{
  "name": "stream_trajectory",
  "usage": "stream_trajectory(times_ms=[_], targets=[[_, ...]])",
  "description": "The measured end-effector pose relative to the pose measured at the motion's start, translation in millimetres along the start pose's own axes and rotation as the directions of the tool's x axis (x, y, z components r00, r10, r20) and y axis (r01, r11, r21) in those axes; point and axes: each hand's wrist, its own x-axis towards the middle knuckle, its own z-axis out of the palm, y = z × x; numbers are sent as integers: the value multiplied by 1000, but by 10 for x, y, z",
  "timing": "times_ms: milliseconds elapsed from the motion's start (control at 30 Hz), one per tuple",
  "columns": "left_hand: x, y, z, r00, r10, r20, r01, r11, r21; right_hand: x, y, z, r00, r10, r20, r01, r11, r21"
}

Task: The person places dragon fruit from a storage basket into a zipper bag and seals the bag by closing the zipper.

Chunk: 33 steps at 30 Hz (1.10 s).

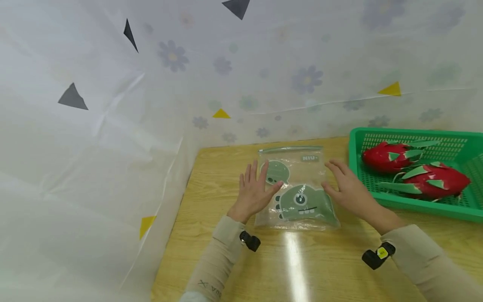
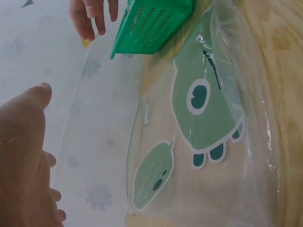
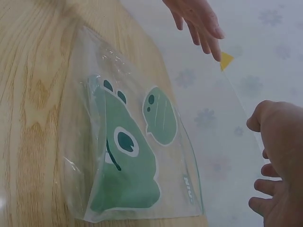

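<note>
A clear zip bag (image 1: 298, 172) printed with a green one-eyed monster and a green speech bubble lies flat on the wooden table. Its green zip edge points toward the back wall. My left hand (image 1: 253, 193) hovers over the bag's left side, fingers spread and holding nothing. On the other side, my right hand (image 1: 351, 191) is raised near the bag's right edge, fingers apart and nothing in them. The left wrist view shows the bag (image 2: 203, 113) below my left thumb; in the right wrist view, the bag (image 3: 128, 156) lies beside my right hand (image 3: 279, 165).
To the right stands a green plastic basket (image 1: 419, 206) with two red dragon fruits (image 1: 437, 180) inside. White patterned sheeting (image 1: 264, 63) hangs behind the table (image 1: 203, 188) and along its left side.
</note>
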Motion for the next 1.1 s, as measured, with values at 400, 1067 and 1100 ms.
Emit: stream_trajectory(times_ms=[400,1067,1100], targets=[[85,-80,112,999,-31,20,33,998,-60,91,-41,286,1000,16,19,-17,998,57],[264,-218,326,982,-187,-14,177,948,-263,174,87,661,997,62,54,-65,997,52],[277,-223,339,981,-195,-15,184,945,-270,173,93,675,996,61,58,-64,997,50]])
